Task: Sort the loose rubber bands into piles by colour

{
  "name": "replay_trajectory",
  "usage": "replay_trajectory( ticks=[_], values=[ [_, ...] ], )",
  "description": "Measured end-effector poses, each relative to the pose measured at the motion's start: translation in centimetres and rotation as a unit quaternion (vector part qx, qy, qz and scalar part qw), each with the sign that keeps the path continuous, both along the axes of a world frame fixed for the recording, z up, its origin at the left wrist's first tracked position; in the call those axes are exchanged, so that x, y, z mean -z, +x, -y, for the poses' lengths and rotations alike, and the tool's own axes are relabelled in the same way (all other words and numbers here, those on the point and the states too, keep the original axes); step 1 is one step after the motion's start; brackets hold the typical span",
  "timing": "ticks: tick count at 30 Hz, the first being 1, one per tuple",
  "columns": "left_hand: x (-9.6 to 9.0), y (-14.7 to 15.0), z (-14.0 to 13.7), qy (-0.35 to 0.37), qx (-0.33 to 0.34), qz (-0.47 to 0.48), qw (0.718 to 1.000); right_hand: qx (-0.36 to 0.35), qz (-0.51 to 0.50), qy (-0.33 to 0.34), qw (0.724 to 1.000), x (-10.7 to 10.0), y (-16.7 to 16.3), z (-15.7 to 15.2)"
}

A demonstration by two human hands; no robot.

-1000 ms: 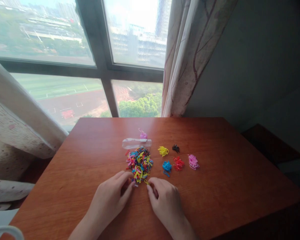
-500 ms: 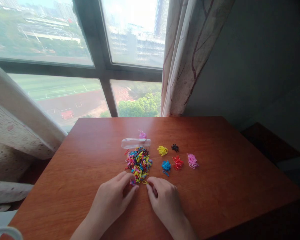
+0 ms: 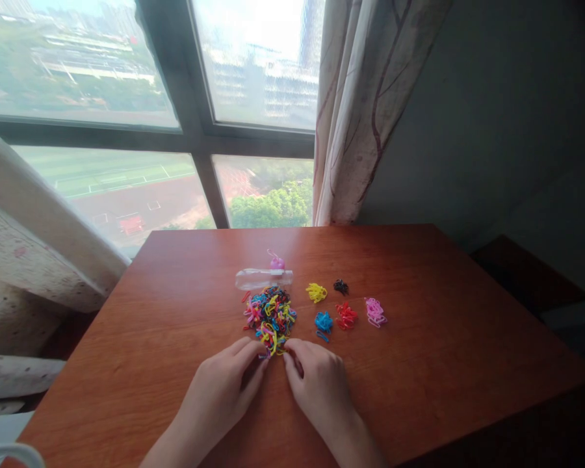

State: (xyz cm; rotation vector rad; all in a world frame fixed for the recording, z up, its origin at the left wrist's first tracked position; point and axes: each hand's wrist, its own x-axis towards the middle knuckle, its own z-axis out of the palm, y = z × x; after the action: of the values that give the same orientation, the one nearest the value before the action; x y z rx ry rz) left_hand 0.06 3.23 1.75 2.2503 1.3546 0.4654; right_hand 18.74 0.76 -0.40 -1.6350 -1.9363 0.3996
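The mixed-colour heap of small, rubbery-looking loops (image 3: 272, 313) lies just past our left hand (image 3: 228, 376) and right hand (image 3: 320, 376); we can't tell whether either grip pinches any.

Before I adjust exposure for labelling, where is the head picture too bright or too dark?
Head view: the window glares near-white up top, a pale sheen lies on the table below it, the right-hand wall is dim.

Brt window (image 3: 199, 123) w/ patterned curtains (image 3: 355, 117)
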Motion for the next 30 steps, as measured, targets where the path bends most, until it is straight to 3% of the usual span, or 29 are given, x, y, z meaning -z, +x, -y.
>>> replay_trajectory(
  ticks=[5,10,22,30],
  values=[
    [-0.2,0.1,0.2,-0.026,0.023,0.032,0.999,0.001,-0.006,-0.008,1.0,-0.1,0.0,0.0],
    [-0.3,-0.2,-0.1,-0.001,-0.001,0.026,1.0,-0.001,-0.008,0.002,1.0,-0.2,0.1,0.1],
    [-1.6,3.3,-0.4,0.067,-0.022,-0.151,0.986,-0.004,-0.022,0.023,0.999,0.1,0.4,0.5],
    [-2.3,3.1,-1.0,0.086,-0.037,-0.133,0.987,-0.001,-0.053,0.013,0.998,-0.3,0.3,0.5]
  ],
)
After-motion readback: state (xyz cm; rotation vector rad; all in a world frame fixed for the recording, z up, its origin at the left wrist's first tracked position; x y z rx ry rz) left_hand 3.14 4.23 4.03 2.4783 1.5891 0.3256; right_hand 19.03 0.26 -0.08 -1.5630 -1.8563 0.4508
